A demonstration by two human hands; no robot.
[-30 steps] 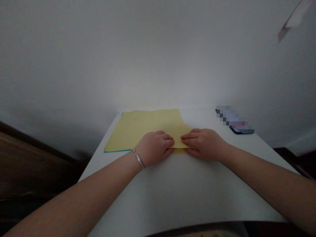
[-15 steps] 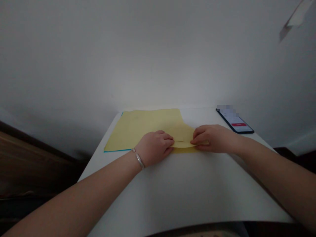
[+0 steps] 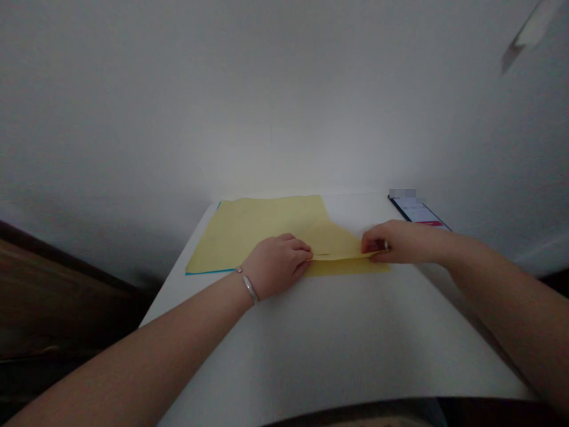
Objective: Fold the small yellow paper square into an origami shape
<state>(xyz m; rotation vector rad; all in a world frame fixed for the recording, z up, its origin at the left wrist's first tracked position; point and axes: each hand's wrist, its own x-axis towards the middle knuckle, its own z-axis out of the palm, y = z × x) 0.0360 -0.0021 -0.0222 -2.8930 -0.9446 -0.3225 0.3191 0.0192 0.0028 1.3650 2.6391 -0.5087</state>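
Left hand — fingers pressed together on the yellow paper sheet, any pinch hidden | right hand — flap pinched, drawn further toward the white table's right edge | sheet kept near the far-left corner | smartphone left at the far-right corner

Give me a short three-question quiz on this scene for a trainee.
1. True or false: the bangle is on the right wrist.
2. What lies at the far edge of the table, to the right of the yellow paper?
A) a mug
B) a phone
C) scissors
3. Which hand pinches the raised edge of the folded paper: the left hand or the right hand?

Key:
1. False
2. B
3. The right hand
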